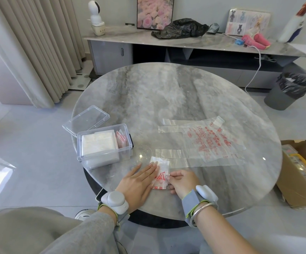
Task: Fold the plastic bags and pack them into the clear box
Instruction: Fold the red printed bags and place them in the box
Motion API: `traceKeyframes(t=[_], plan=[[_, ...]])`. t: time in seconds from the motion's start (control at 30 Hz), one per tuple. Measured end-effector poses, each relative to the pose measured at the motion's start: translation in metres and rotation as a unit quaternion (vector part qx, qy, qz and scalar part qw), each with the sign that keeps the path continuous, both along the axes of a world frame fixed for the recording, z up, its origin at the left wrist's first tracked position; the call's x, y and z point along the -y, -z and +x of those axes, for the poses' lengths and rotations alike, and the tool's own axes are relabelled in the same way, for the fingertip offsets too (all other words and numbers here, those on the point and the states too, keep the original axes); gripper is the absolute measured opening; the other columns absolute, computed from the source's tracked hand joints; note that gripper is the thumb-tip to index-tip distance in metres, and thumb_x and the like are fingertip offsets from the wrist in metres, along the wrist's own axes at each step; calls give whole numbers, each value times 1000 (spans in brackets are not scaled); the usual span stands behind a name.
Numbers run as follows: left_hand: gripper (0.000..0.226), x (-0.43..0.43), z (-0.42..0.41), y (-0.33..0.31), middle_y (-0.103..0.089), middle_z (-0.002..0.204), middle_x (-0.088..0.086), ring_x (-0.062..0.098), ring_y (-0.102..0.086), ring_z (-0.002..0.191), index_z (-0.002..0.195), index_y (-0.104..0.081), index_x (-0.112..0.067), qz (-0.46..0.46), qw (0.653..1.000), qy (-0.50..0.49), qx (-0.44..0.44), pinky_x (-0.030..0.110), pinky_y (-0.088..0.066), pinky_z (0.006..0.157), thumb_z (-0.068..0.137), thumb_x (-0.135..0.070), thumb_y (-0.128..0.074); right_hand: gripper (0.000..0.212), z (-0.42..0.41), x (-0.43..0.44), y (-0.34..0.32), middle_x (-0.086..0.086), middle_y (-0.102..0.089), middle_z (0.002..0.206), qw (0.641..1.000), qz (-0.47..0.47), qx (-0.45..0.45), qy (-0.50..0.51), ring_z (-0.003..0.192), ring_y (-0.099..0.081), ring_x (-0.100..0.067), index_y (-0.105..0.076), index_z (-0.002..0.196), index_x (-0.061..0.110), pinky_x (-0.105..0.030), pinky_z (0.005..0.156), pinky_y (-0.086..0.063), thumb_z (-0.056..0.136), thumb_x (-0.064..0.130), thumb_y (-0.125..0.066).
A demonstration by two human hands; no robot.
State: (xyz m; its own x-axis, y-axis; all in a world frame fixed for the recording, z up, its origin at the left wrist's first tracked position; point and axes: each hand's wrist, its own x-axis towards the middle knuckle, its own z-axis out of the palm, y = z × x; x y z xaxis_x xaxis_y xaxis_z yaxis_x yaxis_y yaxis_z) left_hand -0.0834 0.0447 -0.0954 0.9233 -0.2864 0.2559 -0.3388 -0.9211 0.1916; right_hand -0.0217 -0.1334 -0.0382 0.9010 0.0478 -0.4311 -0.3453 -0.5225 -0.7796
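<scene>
Left hand: the left hand (137,182) lies flat, palm down, on the near part of the surface; its fingers (151,166) are straight and spread, pressing on the left side of the folded plastic bag.
Right hand: the right hand (183,182) sits just beside the left, its fingers (174,174) curled and pinching the right edge of the same bag.
Folded plastic bag: the folded plastic bag (161,176) is a small translucent packet with red print, lying flat on the surface between the two hands.
Unfolded plastic bag: the unfolded plastic bag (209,143), clear with red lettering, is spread flat to the right and farther back, handles pointing left; its near handle reaches close to the folded packet.
Clear box: the clear box (104,154) stands open at the left edge, near the left hand but apart from it.
Box contents: a white folded stack (99,142) fills most of the box; red-printed folded bags (120,139) stand upright at its right end.
Lid: the lid (86,120) lies behind the box, partly over the rim.
Surface: a round grey marble surface (167,92).
Wrists: a grey wrist device (114,199) is strapped on the left wrist and another on the right, which also has a silver bangle (201,209).
Floor: a grey waste bin (288,90) with a black liner stands at far right; a cardboard carton (299,189) stands nearer.
Sideboard: a black plastic bag (179,28) lies crumpled on it.
</scene>
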Motion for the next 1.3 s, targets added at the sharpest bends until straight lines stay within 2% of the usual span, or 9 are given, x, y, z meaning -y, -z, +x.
traceKeyframes(t=[0.1, 0.17, 0.23, 0.43, 0.63, 0.83, 0.97, 1.2, 1.3], plan=[[52, 1, 1, 0, -35, 155, -2, 10, -29, 144, 149, -39, -16, -10, 1000, -2, 0, 36, -19, 118, 99, -32, -35, 12, 0, 0, 3, 6, -69, 72, 998, -52, 32, -27, 67, -68, -14, -65, 77, 22, -34, 67, -58, 80, 26, -75], [50, 1, 2, -1, -41, 152, -1, 11, -33, 142, 144, -46, -15, -20, 1000, -2, 3, 35, -20, 118, 98, -33, -38, 12, -1, 2, 1, 13, -63, 69, 989, -108, 64, -72, 66, -61, -7, -65, 76, 25, -18, 59, -47, 82, 32, -73], [50, 1, 2, -1, -45, 149, 0, 12, -37, 140, 141, -51, -15, -20, 1000, -1, 7, 34, -21, 117, 96, -34, -41, 11, -3, 5, -3, 16, -58, 68, 978, -148, 95, -109, 67, -56, -5, -63, 78, 29, -13, 54, -37, 83, 34, -71], [51, 0, 0, -1, -44, 150, -2, 10, -35, 141, 142, -50, -17, -25, 1000, -7, 5, 33, -21, 118, 95, -37, -44, 30, -12, 6, -5, 10, -61, 77, 976, -166, 79, -120, 71, -57, -7, -48, 93, 29, -21, 56, -37, 81, 45, -70], [50, 1, 0, -2, -46, 149, -3, 10, -37, 140, 140, -53, -17, -32, 999, -9, 5, 35, -25, 117, 93, -37, -48, 34, -24, 4, -11, 8, -63, 80, 976, -171, 72, -114, 73, -60, -13, -56, 88, 24, -28, 62, -44, 92, 56, -45], [50, 1, 0, -2, -44, 150, -3, 10, -35, 141, 141, -51, -17, -31, 999, -11, -4, 34, -23, 118, 95, -36, -43, 24, -22, 8, -4, 7, -69, 76, 965, -195, 101, -142, 72, -62, -14, -58, 76, 24, -29, 63, -48, 95, 37, -50], [48, 1, 0, -5, -45, 149, -1, 12, -37, 140, 140, -52, -16, -41, 999, -3, -5, 36, -24, 116, 96, -29, -38, 19, -19, 5, -4, 10, -59, 71, 961, -196, 92, -170, 71, -59, -15, -53, 75, 28, -27, 62, -47, 94, 31, -51], [50, 2, -1, -7, -41, 152, -2, 10, -33, 142, 144, -48, -17, -41, 999, -4, -25, 35, -22, 118, 96, -29, -40, 38, -28, 5, -18, 10, -61, 82, 924, -281, 166, -199, 73, -58, -15, -49, 84, 26, -28, 59, -40, 89, 63, -43], [53, 2, -2, -9, -41, 152, -2, 11, -33, 142, 144, -47, -17, -33, 999, -3, -35, 36, -22, 117, 92, -26, -39, 37, -32, 2, -16, 12, -60, 88, 910, -304, 173, -222, 74, -57, -13, -46, 90, 27, -26, 60, -38, 87, 64, -48]])
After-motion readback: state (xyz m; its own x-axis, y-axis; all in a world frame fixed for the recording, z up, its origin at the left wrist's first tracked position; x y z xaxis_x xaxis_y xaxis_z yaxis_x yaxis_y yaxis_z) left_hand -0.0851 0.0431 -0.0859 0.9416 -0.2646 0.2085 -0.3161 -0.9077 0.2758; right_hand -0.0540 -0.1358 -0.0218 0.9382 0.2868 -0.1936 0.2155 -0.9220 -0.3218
